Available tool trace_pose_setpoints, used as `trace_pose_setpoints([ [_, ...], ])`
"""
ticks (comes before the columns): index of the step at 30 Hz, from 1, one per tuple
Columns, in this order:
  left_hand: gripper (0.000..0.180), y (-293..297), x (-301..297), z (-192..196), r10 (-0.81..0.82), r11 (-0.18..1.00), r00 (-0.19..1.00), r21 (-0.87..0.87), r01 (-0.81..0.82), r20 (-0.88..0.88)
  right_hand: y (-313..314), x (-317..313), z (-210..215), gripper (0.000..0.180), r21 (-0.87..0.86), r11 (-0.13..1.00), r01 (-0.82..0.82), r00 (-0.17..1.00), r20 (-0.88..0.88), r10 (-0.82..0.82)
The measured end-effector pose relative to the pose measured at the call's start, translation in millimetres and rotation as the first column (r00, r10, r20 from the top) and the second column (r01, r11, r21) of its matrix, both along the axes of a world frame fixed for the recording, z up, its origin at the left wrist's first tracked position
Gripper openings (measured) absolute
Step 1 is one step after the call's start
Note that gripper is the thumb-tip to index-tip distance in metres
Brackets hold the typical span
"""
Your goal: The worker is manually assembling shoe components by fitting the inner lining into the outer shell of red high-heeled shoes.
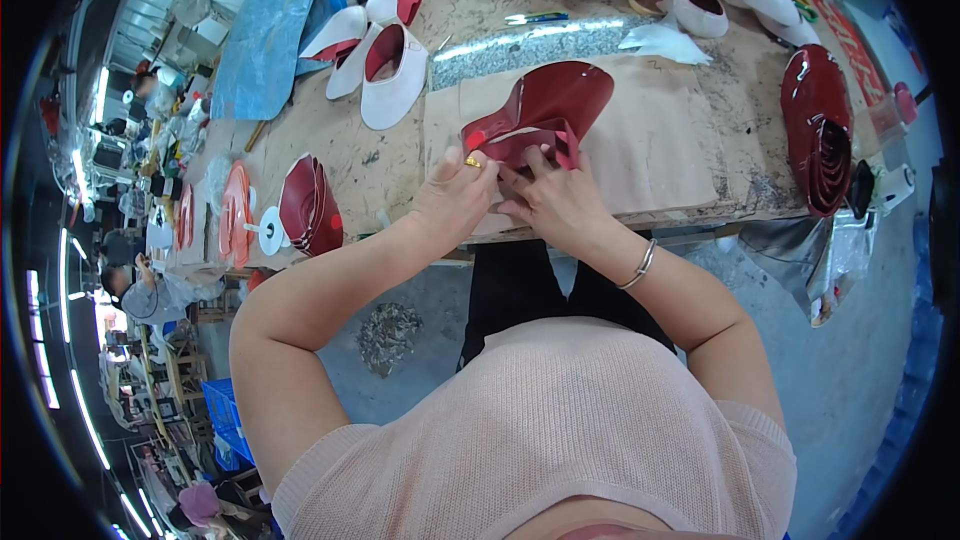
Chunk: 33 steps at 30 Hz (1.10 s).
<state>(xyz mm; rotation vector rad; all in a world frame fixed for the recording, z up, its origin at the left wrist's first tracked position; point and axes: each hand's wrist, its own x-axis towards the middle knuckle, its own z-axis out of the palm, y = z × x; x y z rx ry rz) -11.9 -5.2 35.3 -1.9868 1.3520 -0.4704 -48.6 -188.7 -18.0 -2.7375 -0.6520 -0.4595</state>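
Observation:
A glossy dark red shoe upper (pixel 570 92) lies on the tan work sheet (pixel 660 140) in front of me, its rounded toe part pointing away to the right. My left hand (pixel 455 198), with a gold ring, is closed on the near left edge of the upper. On the near right edge, my right hand (pixel 558 202) grips the folded band of the same upper, its fingers bent inward. Both hands are close together at the table's front edge. Their fingertips are partly hidden by the red material.
Nested dark red uppers (pixel 818 130) stand at the right, and more red pieces (pixel 310 208) lie at the left. White uppers with red lining (pixel 393 75) sit at the back left; others (pixel 700 10) line the back. Beyond are a pen (pixel 537 18) and blue plastic sheet (pixel 270 30).

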Motion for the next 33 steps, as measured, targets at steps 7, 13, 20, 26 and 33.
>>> trace_pose_setpoints([
  [7, 0.021, -4.8, -6.3, 4.8, 0.0, 0.994, 0.995, 0.113, -0.011, 0.098, 4.6, 12.5, -11.8, 0.052, 0.059, 0.993, 0.104, 0.992, 0.069, -0.108],
  [13, 0.018, -6.0, -14.6, 5.7, -0.004, 0.999, 0.999, 0.05, 0.002, 0.036, -3.7, 3.4, -2.2, 0.051, 0.011, 0.999, 0.043, 0.995, 0.088, -0.044],
  [20, 0.02, -0.7, -20.3, -5.2, 0.025, 0.999, 0.999, -0.04, -0.024, 0.036, -2.6, -2.7, -7.0, 0.06, 0.047, 0.999, 0.021, 0.996, 0.086, -0.025],
  [26, 0.019, -4.4, -20.6, -4.1, 0.024, 0.999, 0.999, -0.03, -0.023, 0.032, -3.8, -3.9, -2.2, 0.06, 0.081, 0.997, 0.003, 0.999, 0.052, -0.008],
  [33, 0.02, -8.6, -27.2, 0.1, 0.074, 0.997, 0.997, 0.02, -0.075, 0.037, 6.5, 3.3, 5.2, 0.055, 0.028, 0.993, 0.115, 0.993, 0.013, -0.115],
])
